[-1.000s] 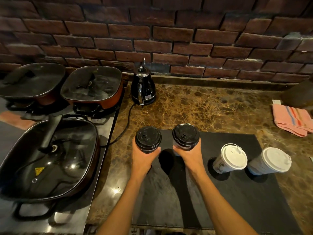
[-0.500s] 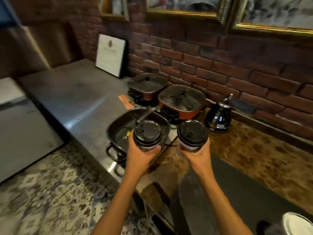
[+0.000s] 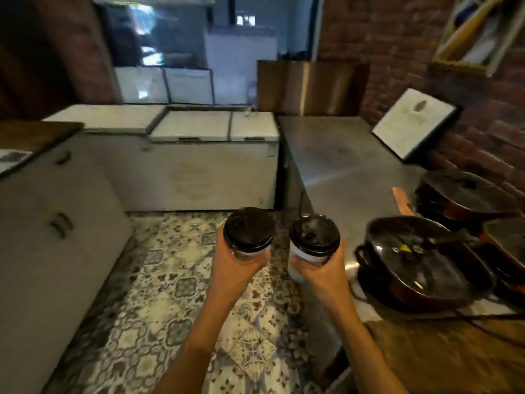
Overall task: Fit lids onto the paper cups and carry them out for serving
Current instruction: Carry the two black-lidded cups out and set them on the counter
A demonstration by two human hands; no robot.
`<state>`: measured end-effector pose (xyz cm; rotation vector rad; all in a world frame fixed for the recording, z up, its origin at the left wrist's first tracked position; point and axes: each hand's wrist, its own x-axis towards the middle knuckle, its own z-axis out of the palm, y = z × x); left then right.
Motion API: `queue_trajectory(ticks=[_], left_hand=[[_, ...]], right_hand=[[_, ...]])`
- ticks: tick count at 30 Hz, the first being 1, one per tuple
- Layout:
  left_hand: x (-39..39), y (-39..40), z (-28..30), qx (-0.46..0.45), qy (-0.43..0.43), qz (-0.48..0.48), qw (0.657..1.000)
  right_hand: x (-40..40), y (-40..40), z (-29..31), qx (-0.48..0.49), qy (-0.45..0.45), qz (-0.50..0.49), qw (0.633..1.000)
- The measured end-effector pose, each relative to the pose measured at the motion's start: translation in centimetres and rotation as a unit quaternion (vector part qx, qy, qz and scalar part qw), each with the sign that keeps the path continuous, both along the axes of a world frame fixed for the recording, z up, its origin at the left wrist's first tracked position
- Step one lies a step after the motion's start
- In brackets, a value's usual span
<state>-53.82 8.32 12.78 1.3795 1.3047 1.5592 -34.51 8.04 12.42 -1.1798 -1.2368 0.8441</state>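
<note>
I carry two paper cups with black lids, held upright side by side in front of me above the patterned tile floor [image 3: 159,282]. My left hand [image 3: 231,273] grips the left cup [image 3: 248,233] from below and behind. My right hand [image 3: 322,273] grips the right cup [image 3: 314,241], whose white wall shows under its lid. Both lids sit flat on the cups. The white-lidded cups are out of view.
To my right runs a steel counter [image 3: 335,160] with black lidded pans [image 3: 417,260] and a framed sheet [image 3: 414,123] against the brick wall. White chest freezers [image 3: 199,155] stand ahead, grey cabinets [image 3: 51,223] on the left. A doorway [image 3: 199,52] lies beyond the freezers.
My view has swung left from the marble counter and black mat to the floor and freezers. Both hands keep their cups, now carried over the floor.
</note>
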Motion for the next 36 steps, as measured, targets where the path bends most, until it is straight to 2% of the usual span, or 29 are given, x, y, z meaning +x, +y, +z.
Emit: queue_trajectory(ticks=[5, 9, 13, 16, 19, 23, 36], left_hand=[[-14.4, -2.9, 0.7, 0.006, -0.018, 0.129, 0.991], [-27.1, -6.4, 1.2, 0.007, -0.032, 0.188, 0.982], [-39.1, -11.2, 3.2, 0.032, 0.037, 0.261, 0.964], [-47.5, -14.9, 3.3, -0.008, 0.028, 0.318, 0.948], [-55.0, -18.3, 2.6, -0.025, 0.007, 0.38, 0.925], [-62.8, -22.6, 2.7, -0.02, 0.029, 0.457, 0.889], [-82.3, -30.7, 1.3, -0.03, 0.036, 0.648, 0.76]], right_hand=[[-15.1, 1.9, 1.2, 0.009, -0.014, 0.124, 0.992], [-28.8, 2.1, 1.3, 0.015, -0.014, 0.198, 0.98], [-42.6, 0.1, 1.7, 0.016, -0.002, 0.279, 0.96], [-52.3, -1.6, 2.3, 0.026, -0.003, 0.339, 0.94], [-61.0, -3.3, 2.5, 0.018, -0.003, 0.404, 0.915], [-71.3, -5.5, 2.5, 0.012, 0.0, 0.478, 0.878], [-98.7, -11.0, 1.3, 0.021, 0.01, 0.66, 0.751]])
